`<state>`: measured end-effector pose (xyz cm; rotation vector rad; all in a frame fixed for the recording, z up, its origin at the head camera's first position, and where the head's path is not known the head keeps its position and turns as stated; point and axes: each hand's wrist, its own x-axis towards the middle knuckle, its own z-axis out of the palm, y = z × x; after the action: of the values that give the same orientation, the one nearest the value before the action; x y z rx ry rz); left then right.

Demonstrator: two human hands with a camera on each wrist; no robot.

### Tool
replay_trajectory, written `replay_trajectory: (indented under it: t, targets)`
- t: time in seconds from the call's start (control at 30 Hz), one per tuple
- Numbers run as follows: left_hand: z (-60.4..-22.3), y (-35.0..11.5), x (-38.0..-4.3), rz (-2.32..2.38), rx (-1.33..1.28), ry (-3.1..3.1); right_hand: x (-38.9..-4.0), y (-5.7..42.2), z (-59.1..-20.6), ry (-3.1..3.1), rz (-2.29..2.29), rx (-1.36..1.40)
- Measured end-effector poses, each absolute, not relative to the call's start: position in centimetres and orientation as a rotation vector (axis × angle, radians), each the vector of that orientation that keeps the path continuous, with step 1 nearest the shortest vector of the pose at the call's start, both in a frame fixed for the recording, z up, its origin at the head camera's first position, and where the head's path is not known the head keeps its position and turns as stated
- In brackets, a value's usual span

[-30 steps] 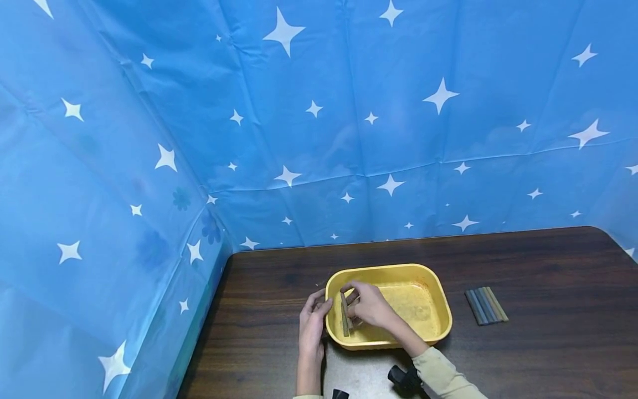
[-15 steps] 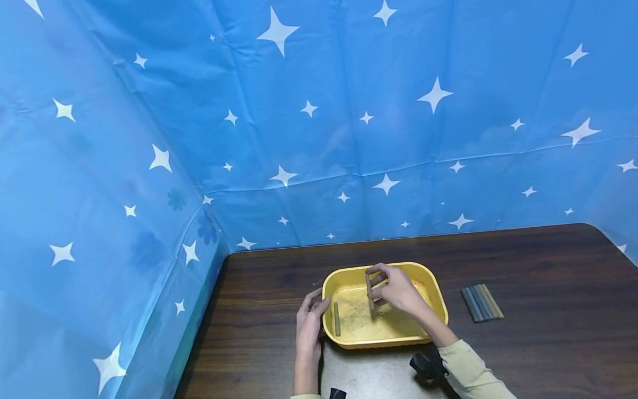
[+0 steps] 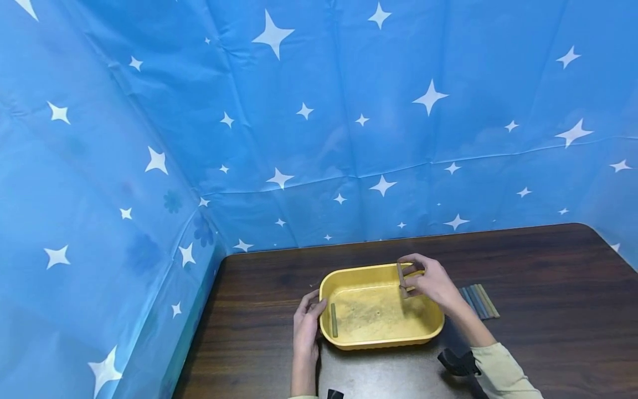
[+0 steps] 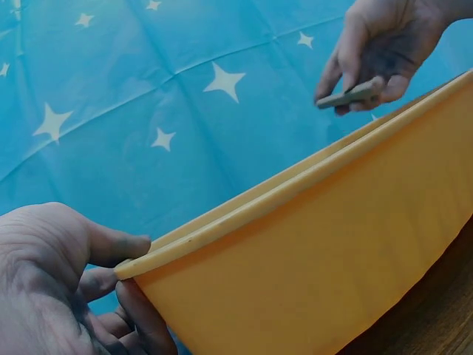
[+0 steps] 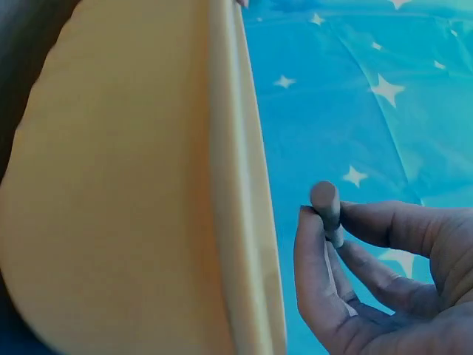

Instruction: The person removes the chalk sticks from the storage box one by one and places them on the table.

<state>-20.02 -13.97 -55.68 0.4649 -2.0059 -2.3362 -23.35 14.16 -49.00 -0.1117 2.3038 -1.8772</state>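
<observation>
My left hand [image 3: 305, 328] grips the left end of a yellow plastic basin [image 3: 379, 344], thumb over the rim and fingers outside, as the left wrist view shows. Over the basin's right end, my right hand [image 3: 432, 281] pinches a brownish, chalk-like stick [image 3: 400, 277] between thumb and fingertips. In the right wrist view the round, flat end of this stick [image 5: 324, 194] points at the camera, just past the basin's rim [image 5: 240, 222]. One olive stick [image 3: 334, 320] lies inside the basin near its left wall.
Right of the basin, a row of several blue, grey and yellowish sticks [image 3: 485, 302] lies side by side on the dark wooden table [image 3: 548, 288], partly behind my right wrist. A blue star-patterned sheet [image 3: 349, 138] hangs behind and to the left.
My right hand has picked the brownish stick up from beside the olive one and carried it rightward across the basin. The olive stick stays put; my left hand keeps its grip.
</observation>
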Motion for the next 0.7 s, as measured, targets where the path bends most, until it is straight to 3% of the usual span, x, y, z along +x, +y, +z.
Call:
replay_trajectory:
  t: [0.7]
  targets:
    - [-55.5,-13.8,-19.7,-2.336,0.434,-1.985,-22.2,20.9,-49.4,2.469,-1.783,-0.022]
